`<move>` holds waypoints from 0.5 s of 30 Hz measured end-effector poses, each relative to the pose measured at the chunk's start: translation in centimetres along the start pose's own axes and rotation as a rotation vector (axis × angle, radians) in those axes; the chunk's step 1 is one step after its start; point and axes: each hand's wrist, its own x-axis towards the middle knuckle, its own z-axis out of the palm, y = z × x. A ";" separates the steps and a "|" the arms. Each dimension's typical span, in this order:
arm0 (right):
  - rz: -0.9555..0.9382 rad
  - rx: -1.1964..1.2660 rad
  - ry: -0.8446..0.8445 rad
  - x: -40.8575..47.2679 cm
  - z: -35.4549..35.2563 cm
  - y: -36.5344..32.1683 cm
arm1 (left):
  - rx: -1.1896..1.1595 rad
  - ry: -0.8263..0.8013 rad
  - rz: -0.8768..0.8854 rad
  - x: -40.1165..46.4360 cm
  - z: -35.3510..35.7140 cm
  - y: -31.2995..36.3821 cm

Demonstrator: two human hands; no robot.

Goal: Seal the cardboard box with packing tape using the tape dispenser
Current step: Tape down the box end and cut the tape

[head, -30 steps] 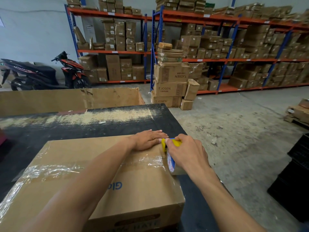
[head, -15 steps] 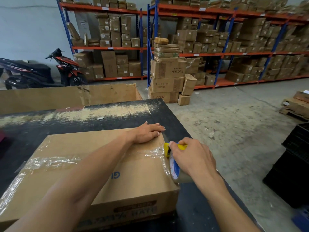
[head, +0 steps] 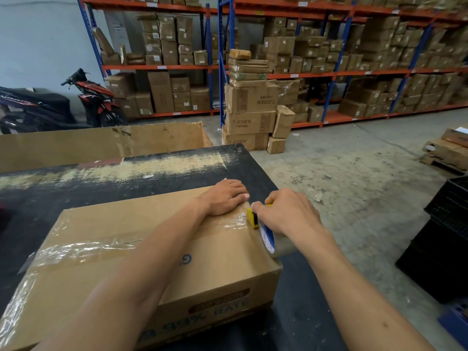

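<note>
- The box (head: 157, 252) sits at lower centre of the frame on the black table (head: 141, 178), flaps down, so its contents cannot be seen.
- A strip of clear tape (head: 101, 247) runs along the top seam from the left edge to the right edge.
- Your left hand (head: 224, 196) lies flat and open on the top panel near the far right corner, fingers spread, gripping nothing.
- Your right hand (head: 286, 215) is closed around the dispenser (head: 266, 231), which sits at the right edge of the box with its yellow blade end touching the tape.
- Judged step: finish the strip at the right edge and cut it.
- Keep the left palm pressing the tape end so it does not lift.
- Carry the tape over the edge and onto the side panel before cutting.
- Tilt the dispenser so the blade bites the film, then pull sharply.
- Rub the wrinkled tape flat afterwards.
- The open carton (head: 101, 145) behind the table, at left centre, hides its interior.
- The shelves (head: 329, 72) across the upper frame hold closed cartons.
- The stack (head: 250, 107) at centre is closed too.
</note>
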 end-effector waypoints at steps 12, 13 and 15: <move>0.024 0.047 -0.032 -3.8 -1.0 3.3 | -0.012 0.002 -0.011 0.2 0.4 -0.5; 0.023 0.050 -0.017 -4.3 -0.9 3.5 | 0.013 0.001 -0.010 0.1 0.2 -0.3; 0.016 0.042 0.012 -4.8 -0.6 3.5 | 0.141 0.001 0.002 -0.3 -0.1 0.4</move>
